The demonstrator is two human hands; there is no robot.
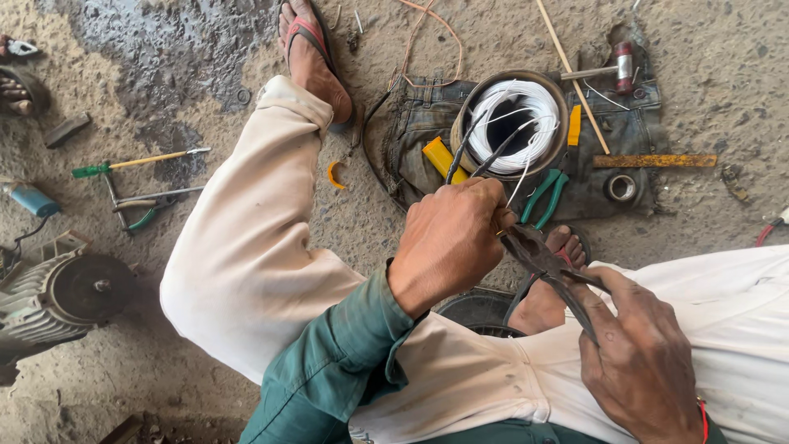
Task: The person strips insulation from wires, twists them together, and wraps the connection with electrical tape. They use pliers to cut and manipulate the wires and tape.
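At centre frame, left hand (448, 242) clamps dark wires (485, 152); right hand (641, 366) squeezes pliers (546, 263) onto them (ends hidden). By my reading, trimming is underway, with white coil (514, 115) untouched.

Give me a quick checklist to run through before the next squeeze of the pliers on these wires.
1. Left hand grips the dark wires: ok.
2. Right hand holds the pliers by the handles: ok.
3. Plier tip sits at the left fist: ok.
4. Wire actually between the plier tips: cannot tell, the fist hides it.
5. Left fingers away from the tips: not ok, they touch or nearly touch.
6. White coil lies in its round tub, wires running up from it: ok.
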